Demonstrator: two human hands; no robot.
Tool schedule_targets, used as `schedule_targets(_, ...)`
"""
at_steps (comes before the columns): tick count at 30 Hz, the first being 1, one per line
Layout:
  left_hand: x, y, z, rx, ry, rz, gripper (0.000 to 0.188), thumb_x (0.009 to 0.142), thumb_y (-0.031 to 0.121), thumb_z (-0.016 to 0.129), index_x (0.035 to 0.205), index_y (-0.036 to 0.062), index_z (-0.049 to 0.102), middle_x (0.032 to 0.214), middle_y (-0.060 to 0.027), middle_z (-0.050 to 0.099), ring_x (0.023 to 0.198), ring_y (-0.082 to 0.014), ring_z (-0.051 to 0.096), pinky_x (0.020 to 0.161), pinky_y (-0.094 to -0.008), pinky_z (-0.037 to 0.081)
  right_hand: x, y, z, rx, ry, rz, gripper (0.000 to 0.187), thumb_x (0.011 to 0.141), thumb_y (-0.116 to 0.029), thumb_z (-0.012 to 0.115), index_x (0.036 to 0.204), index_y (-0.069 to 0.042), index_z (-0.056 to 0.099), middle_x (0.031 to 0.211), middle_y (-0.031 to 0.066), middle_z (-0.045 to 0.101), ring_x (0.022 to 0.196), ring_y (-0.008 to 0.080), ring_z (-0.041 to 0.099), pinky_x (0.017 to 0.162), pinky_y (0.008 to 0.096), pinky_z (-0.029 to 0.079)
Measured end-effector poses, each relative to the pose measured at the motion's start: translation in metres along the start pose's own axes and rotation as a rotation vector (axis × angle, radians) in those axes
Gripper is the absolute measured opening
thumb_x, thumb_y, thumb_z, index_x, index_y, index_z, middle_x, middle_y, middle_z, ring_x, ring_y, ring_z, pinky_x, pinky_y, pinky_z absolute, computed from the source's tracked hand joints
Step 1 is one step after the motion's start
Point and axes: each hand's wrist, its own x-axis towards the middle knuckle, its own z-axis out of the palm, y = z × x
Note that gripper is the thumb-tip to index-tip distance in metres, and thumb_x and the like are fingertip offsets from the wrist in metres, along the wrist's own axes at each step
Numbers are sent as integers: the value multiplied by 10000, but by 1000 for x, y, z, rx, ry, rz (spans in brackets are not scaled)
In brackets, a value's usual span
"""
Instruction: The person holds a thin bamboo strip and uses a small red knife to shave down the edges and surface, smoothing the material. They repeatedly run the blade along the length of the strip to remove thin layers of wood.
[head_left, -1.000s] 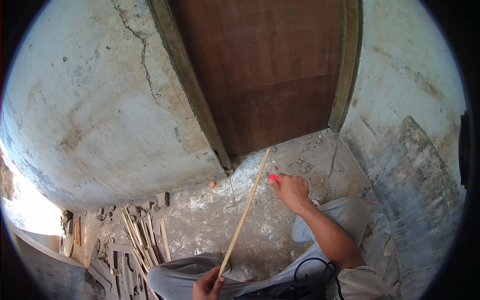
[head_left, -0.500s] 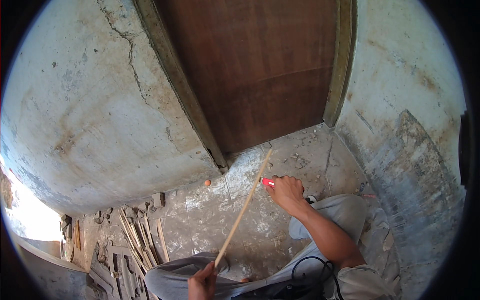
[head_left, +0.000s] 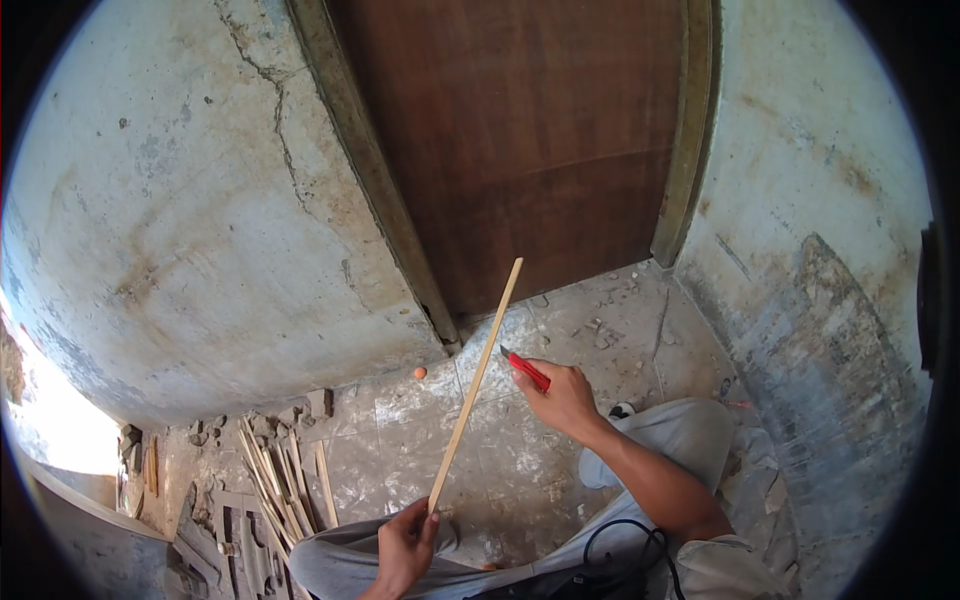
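A long, thin wooden strip slants up and away from my lap toward the brown door. Its near end is pinched in my left hand, above my left leg. My right hand is closed round a red utility knife, thumb along the handle. The knife's short dark blade points up and left, close to the upper part of the strip; whether it touches the wood I cannot tell.
A bundle of wooden strips lies at the left, beside a grey patterned block. A small orange ball rests near the cracked wall. Rubble dots the dusty tiled floor. The brown door stands ahead.
The strip's far end has swung up and left, and my left hand has risen slightly. My right hand has turned and moved a little lower left, so the knife's blade now shows.
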Motion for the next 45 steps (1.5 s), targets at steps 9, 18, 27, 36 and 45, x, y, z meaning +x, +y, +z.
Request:
schedule_targets(9, 76, 47, 5, -424, -246, -319, 322, 991, 156, 577, 1249, -33, 615, 845, -21, 621, 587, -56, 505, 500, -223, 406, -17, -6, 22, 206, -78, -182, 325, 943, -330, 627, 1059, -39, 713, 760, 168, 693, 653, 316, 680, 604, 380, 519)
schedule_targets(18, 93, 43, 18, -792, -323, -469, 312, 999, 149, 580, 1262, -19, 600, 849, -13, 588, 517, -53, 438, 433, -216, 310, -24, -9, 26, 176, -157, -214, 331, 942, -300, 648, 1078, -3, 702, 782, 180, 693, 646, 256, 682, 604, 346, 513)
schedule_targets(27, 91, 25, 14, -1051, -381, -515, 268, 1018, 157, 534, 1194, -33, 603, 865, -10, 563, 570, -68, 418, 488, -237, 319, -41, -5, 38, 185, -245, -192, 344, 932, -318, 670, 1087, -13, 706, 752, 158, 687, 593, 217, 646, 580, 324, 501)
schedule_targets(36, 85, 28, 14, -1091, -394, -521, 292, 1041, 168, 472, 1255, 2, 583, 928, -1, 527, 586, -76, 404, 486, -228, 316, -50, -11, 45, 181, -296, -249, 344, 929, -322, 675, 1087, -18, 705, 753, 162, 681, 578, 237, 635, 565, 335, 495)
schedule_targets(45, 82, 25, 20, -1052, -384, -503, 283, 1047, 231, 481, 1241, 49, 579, 910, 8, 534, 582, -73, 409, 463, -217, 294, -52, -8, 48, 140, -285, -287, 363, 931, -384, 643, 1067, -55, 715, 835, 171, 710, 703, 343, 688, 631, 392, 533)
